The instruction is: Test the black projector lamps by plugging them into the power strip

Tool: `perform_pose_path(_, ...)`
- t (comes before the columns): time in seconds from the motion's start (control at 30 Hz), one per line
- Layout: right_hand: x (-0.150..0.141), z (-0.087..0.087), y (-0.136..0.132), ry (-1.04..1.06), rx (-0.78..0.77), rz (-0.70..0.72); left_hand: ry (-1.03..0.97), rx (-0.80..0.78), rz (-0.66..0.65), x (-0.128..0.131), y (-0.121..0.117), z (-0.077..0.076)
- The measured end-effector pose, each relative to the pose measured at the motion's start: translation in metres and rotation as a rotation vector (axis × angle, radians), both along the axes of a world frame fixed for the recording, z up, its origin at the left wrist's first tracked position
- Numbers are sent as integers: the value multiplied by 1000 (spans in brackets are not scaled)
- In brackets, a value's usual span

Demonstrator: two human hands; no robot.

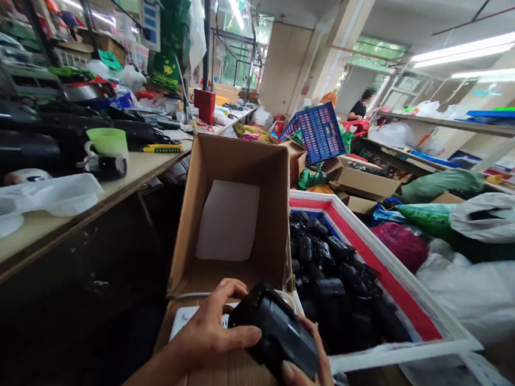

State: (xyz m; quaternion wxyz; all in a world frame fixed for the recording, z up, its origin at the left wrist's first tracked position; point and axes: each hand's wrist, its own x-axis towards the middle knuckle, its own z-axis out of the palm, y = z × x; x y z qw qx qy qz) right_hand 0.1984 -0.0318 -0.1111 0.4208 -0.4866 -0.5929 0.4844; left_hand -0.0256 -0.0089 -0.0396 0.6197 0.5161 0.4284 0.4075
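Well now, there it was: the left hand [212,330] and right hand [311,375], fingers curled closed around a black plastic unit [277,330], held over the near flap of the cardboard box [236,173], right beside a crate [365,241] heaped with more of the same.

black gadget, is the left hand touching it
Touching. The head view shows the left hand gripping the black gadget, with the thumb lying against its side and no gap between them.
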Motion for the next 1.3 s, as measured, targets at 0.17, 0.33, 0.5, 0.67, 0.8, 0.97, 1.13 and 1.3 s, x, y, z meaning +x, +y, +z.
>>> perform_pose_path(0.17, -2, 39, -2, -66, -9, -128, 365, 79, 44, 6, -10, 5)
perform_pose_path(0.33, -15, 32, -1, -320, 66, -339, 568, 260, 240, 28, -27, 5)
perform_pose_path(0.5, -22, 27, 6, -463, 161, -436, 520, 288, 248, 43, -29, -10)
perform_pose_path(0.67, 30, 50, 12, 4, -44, 90, 390, 35, 194, 22, -10, -10)
perform_pose_path(0.8, 72, 48, 5, -104, -93, 281, 69, -202, 204, 1, 2, -2)
perform_pose_path(0.97, 64, 14, -6, -102, -74, 277, -56, -250, 164, 3, 0, 10)
perform_pose_path(1.13, 62, -3, 1, 43, -51, 328, -107, -269, 182, 1, -3, 18)
perform_pose_path(1.3, 70, -21, 27, -568, 283, -111, -167, -321, 177, -2, -5, 17)
